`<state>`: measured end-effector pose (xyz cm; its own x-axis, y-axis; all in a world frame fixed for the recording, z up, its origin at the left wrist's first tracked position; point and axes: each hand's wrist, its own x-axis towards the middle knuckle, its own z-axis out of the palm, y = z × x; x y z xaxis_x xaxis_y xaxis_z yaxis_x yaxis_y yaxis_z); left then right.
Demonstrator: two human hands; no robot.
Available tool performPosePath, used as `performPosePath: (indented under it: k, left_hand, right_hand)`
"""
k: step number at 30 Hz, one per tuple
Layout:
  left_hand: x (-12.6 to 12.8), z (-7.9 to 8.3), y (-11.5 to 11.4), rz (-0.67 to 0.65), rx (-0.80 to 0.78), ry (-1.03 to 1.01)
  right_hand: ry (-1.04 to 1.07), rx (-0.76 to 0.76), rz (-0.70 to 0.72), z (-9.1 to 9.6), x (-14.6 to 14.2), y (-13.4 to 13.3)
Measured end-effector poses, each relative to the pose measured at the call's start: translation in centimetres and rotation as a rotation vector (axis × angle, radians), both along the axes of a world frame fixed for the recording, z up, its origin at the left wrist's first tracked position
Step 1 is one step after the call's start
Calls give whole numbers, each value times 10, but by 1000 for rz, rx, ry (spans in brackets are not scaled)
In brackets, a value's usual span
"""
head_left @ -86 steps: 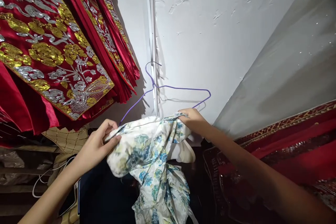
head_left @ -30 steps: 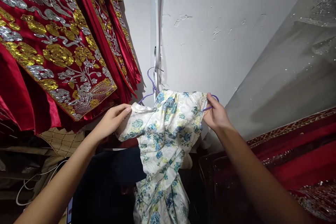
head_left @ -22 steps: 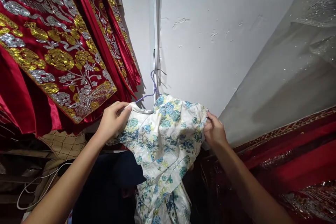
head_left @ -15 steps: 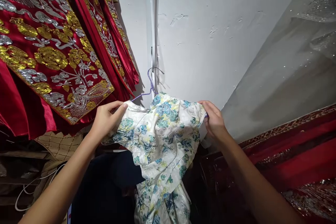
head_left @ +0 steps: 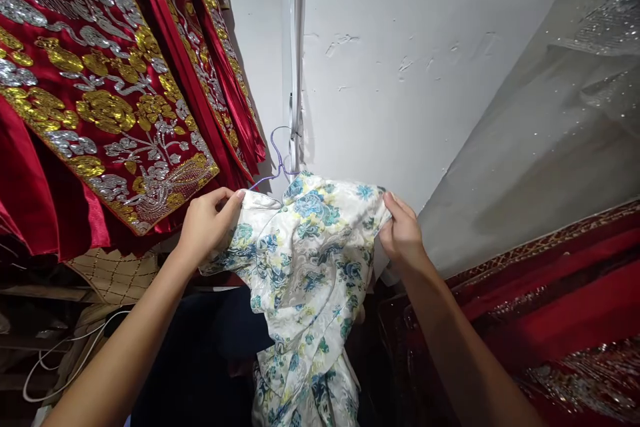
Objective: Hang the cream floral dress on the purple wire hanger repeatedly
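Note:
A white dress with blue and yellow flowers (head_left: 305, 267) drapes over a thin purple wire hanger (head_left: 278, 159), whose hook shows above the collar against the white wall. My left hand (head_left: 207, 223) pinches the dress's left shoulder, fingers closed on the cloth. At the other shoulder my right hand (head_left: 401, 233) grips the fabric's edge in the same way. The hanger's arms are hidden under the dress. The skirt hangs down between my forearms.
Red garments with gold and silver embroidery (head_left: 100, 100) hang close on the left. A sheer silvery cover (head_left: 550, 133) and red embroidered cloth (head_left: 560, 300) fill the right. A white pipe (head_left: 296, 53) runs down the wall. A white cable (head_left: 65, 363) lies low left.
The bunched dress has been raised and spread over the hanger, which now lies under the cloth. Both hands moved up to the shoulders and in the last half second barely shifted.

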<state>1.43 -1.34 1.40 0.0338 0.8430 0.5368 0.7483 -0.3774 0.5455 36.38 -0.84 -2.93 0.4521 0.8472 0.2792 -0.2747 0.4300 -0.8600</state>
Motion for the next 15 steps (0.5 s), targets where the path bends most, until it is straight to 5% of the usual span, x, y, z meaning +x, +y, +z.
performPosePath:
  k: [3, 6, 9, 10, 12, 15]
  left_hand:
    - [4, -1, 8, 45, 24, 10]
    - [3, -8, 13, 50, 83, -107]
    - [6, -22, 8, -81, 81, -435]
    - [10, -26, 4, -129, 69, -525]
    - [26, -32, -4, -195, 50, -626]
    - [59, -30, -16, -357, -7, -846]
  right_hand:
    - [17, 62, 42, 34, -23, 2]
    - [-292, 89, 601, 50, -39, -24]
    - [-686, 106, 1259, 50, -40, -56]
    - [-791, 112, 1373, 47, -40, -62]
    - [-978, 113, 1232, 37, -43, -66]
    - [-1214, 158, 507, 12, -60, -59]
